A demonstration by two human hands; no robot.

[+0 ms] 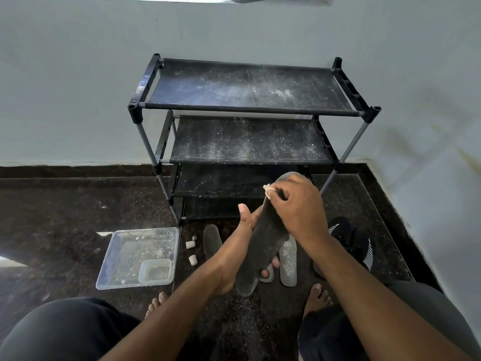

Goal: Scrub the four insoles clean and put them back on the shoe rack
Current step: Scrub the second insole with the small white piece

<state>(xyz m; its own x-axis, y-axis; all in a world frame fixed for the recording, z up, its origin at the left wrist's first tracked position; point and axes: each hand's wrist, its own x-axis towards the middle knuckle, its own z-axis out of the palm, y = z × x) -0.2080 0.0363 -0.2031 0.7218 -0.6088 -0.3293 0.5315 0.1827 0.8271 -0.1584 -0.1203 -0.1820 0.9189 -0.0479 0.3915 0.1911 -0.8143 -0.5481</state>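
A dark grey insole (260, 246) is held upright over the floor, its toe end pointing toward the shoe rack. My left hand (235, 246) grips it from the left side, thumb raised. My right hand (294, 204) grips a small pale scrubbing piece (268, 192) against the insole's upper part. On the floor lie a dark insole (212, 241), a dusty grey insole (288, 261) and a pale one (269, 274) mostly hidden behind the held insole. The black shoe rack (250, 110) stands against the wall with dusty, bare shelves.
A clear plastic tray (125, 267) with a small clear tub (155, 271) sits on the dark floor at left. Two small white cylinders (190, 244) lie beside it. Black shoes with white stripes (359, 243) sit at right. My knees and bare feet (317, 295) fill the bottom.
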